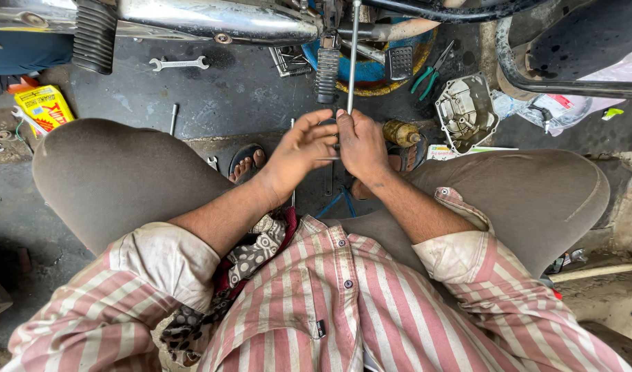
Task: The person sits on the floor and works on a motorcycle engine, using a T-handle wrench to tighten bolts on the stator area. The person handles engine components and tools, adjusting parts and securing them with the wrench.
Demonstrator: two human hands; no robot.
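Note:
I am squatting beside a motorcycle. My right hand (362, 146) is closed around the lower end of a long thin metal rod (354, 55) that rises straight up to the motorcycle's underside. My left hand (302, 153) meets it from the left, fingertips pinching near the same rod end and a small thin metal piece I cannot make out. Both hands hover between my knees, above my sandalled feet. A black footpeg (327, 72) hangs just left of the rod.
A chrome exhaust pipe (212, 19) runs across the top. On the oily floor lie a spanner (179, 64), green-handled pliers (426, 76), a grey engine cover (465, 111), a brass-coloured part (400, 132), a yellow box (42, 109) and a blue and yellow drum (371, 72).

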